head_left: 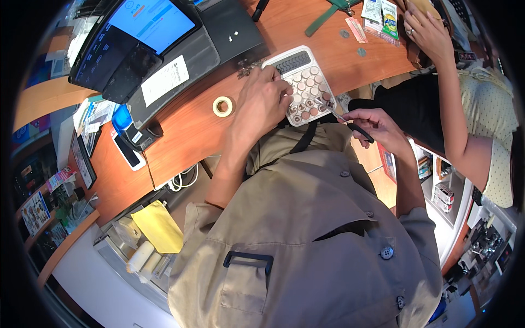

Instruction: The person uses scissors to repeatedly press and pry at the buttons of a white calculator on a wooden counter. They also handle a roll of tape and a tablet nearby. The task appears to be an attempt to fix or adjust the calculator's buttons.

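Observation:
A white calculator with round beige and brown keys and a dark display strip rests at the table's near edge. Its lower keys show dark round marks. My left hand is closed at the calculator's left side, its bent fingers on the edge and keys. My right hand is closed around the dark handle of what look like scissors. Their thin metal end reaches to the lower right keys. Whether the tip touches a key is too small to tell.
Left of my hands, a tape roll and a white phone lie on the wooden table. A tablet screen stands behind. Small metal pieces lie beside the calculator. At right, another person's hand is near a brown bag.

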Demonstrator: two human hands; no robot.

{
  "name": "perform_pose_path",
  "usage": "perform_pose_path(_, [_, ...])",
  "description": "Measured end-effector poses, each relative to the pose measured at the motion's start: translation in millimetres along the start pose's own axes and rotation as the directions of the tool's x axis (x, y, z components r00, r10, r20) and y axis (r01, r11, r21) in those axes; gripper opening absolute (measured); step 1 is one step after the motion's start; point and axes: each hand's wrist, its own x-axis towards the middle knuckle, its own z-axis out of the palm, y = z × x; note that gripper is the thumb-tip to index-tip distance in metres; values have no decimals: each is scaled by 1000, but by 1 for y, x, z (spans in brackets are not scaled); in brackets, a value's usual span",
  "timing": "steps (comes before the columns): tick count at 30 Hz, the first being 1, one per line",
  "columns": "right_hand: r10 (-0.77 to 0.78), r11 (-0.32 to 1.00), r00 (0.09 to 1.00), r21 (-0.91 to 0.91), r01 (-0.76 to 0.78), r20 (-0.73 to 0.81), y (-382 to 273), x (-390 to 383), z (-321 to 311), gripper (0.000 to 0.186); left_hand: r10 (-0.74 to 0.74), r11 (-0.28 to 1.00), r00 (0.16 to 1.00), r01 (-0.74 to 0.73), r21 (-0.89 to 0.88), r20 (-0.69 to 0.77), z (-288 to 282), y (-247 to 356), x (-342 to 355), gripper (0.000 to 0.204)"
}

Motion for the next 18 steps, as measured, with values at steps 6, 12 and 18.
perform_pose_path(6, [0, 991, 993, 135, -15, 114, 3, 6, 1, 45, -136, 984, 988, 127, -123, -70, 6, -2, -12, 13])
perform_pose_path(12, [105, 978, 994, 178, -108, 28, 18, -5, 30, 52, -224, 943, 966, 181, -279, -131, 26, -2, -22, 17])
perform_pose_path(18, [13, 989, 999, 149, -19, 40, 10, -4, 19, 48, -307, 878, 944, 230, -419, -125, 43, -1, -34, 17])
